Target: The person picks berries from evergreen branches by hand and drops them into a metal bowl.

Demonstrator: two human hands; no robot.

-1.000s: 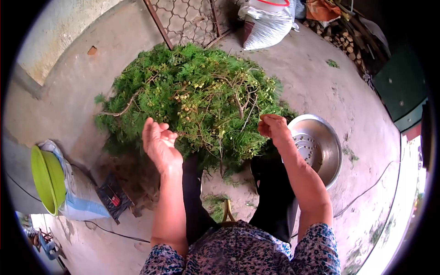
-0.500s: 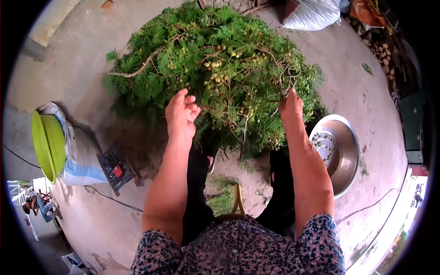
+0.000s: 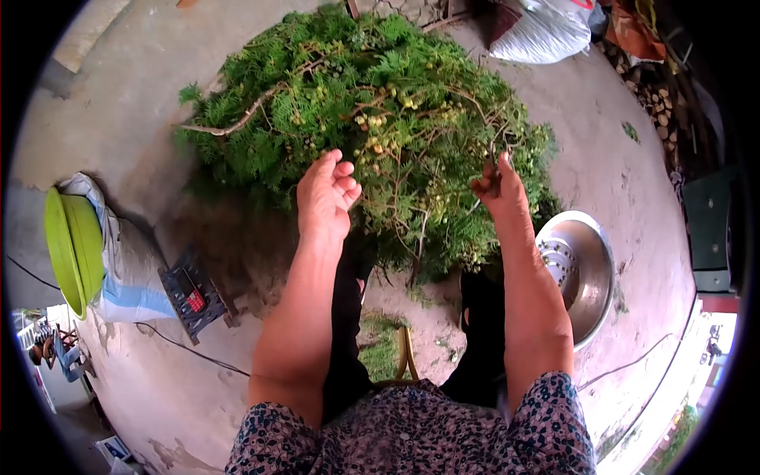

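A large heap of cut evergreen branches [image 3: 269, 158] with scale-like leaves and small yellow-green cones [image 3: 372, 142] lies in front of me. My left hand [image 3: 324, 198] hovers at its near edge, fingers loosely bent and apart, with nothing visible in them. On the right side of the heap, my right hand [image 3: 503, 190] is closed around a thin dark branch [image 3: 491, 154]; part of it is hidden by the fingers. To the right of that forearm stands a metal basin [image 3: 590, 273] with several small cones in its bottom.
To the left are a lime-green tub [image 3: 79, 253], a white-and-blue sack [image 3: 131, 273] and a dark crate [image 3: 186, 297] with a red item. A white sack [image 3: 546, 36] and stacked firewood [image 3: 657, 103] stand at the upper right. A cable [image 3: 198, 352] crosses the floor.
My left hand has moved slightly right, and its fingers are a little more curled. My right hand has turned, showing its bent fingers, and stays on the branch. The view has shifted slightly.
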